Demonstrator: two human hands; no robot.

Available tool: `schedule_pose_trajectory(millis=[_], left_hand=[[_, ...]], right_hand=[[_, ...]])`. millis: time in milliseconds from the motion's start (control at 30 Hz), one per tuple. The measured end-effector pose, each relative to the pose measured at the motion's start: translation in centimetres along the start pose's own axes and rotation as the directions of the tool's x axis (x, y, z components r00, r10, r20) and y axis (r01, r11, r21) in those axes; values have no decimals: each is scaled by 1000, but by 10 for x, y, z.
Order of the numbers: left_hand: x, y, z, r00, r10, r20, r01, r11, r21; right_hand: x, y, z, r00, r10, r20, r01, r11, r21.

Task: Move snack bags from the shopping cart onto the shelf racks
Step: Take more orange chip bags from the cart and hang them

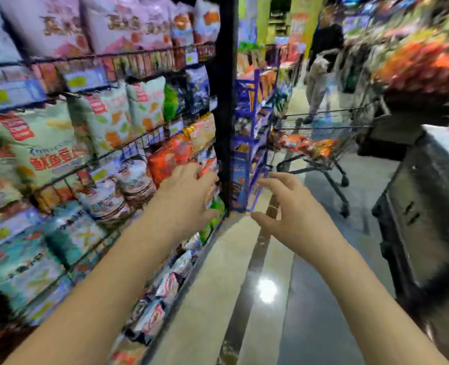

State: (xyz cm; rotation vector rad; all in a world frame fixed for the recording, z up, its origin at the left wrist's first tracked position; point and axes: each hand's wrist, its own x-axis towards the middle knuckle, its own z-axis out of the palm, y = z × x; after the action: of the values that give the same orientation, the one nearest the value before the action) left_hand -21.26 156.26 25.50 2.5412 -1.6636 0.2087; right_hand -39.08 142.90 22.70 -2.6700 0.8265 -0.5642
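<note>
The left hand (pixel 189 192) reaches to the black wire shelf racks (pixel 136 143) on the left. Its fingertips are at the orange snack bags (pixel 169 159) on the middle rack. The picture is blurred there, so it is not possible to tell if its grip is grasping a bag or is released. The right hand (pixel 291 206) hangs in the air over the aisle, apart from the racks. Its fingers are spread and loosely bent, and its grip is released, with nothing in it.

The metal wire shopping cart (pixel 323 126) stands far on the right side of the aisle, well apart from both hands. Red and orange snack bags (pixel 310 147) lie in its basket.

A thick black upright post (pixel 224 101) closes the end of the racks, just beyond the left hand. Behind it stands a blue display rack (pixel 255 106). Pale green printed bags (pixel 46 148) fill the rack above the orange ones, and pink bags (pixel 60 25) fill the top rack. Near on the right stands a dark cabinet (pixel 423 219). A person in a black top (pixel 323 48) stands far in the aisle, beyond the cart.

The glossy grey floor (pixel 218 299) shows a round white reflection of a lamp (pixel 266 291). The room is a shop aisle, with colourful goods on both sides.
</note>
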Motion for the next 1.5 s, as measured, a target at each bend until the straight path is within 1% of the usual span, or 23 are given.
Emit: schedule_pose_trajectory(millis=[133,200,300,433,567,700,867,967,1033,1167,1233,1333,1500], left_hand=[[71,61,18,997,82,10,-82,995,-56],[104,91,27,994,105,19,-103,990,-95],[149,130,38,993,120,25,-116,986,-119],[206,166,53,989,143,26,-138,980,-145],[265,186,69,981,193,34,-185,969,-162],[332,190,93,976,214,41,-203,962,-182],[432,173,126,968,245,51,-230,950,-213],[501,156,137,957,283,69,-262,940,-217],[548,147,138,948,304,96,-281,939,-198],[629,134,145,939,332,90,-312,932,-187],[665,133,154,930,353,102,-328,923,-203],[717,138,172,922,364,133,-330,917,-224],[811,152,206,916,363,168,-320,917,-237]], right_hand=[[13,84,-28,997,67,-42,-66,997,25],[20,123,-44,993,105,-62,-103,994,46],[36,175,-62,989,123,-81,-118,991,65],[58,230,-78,987,140,-74,-137,990,43],[89,270,-82,983,175,-61,-173,984,37],[136,308,-73,977,206,-56,-205,978,23],[220,352,-53,967,250,-52,-248,968,46],[280,380,-43,962,266,-56,-267,964,-3],[317,396,-40,952,300,-54,-301,953,-22],[381,428,-36,927,373,-27,-374,925,-62],[408,445,-35,913,409,-7,-408,910,-80],[451,480,-30,908,419,25,-416,907,-70],[529,557,-16,908,419,20,-418,907,-44]])
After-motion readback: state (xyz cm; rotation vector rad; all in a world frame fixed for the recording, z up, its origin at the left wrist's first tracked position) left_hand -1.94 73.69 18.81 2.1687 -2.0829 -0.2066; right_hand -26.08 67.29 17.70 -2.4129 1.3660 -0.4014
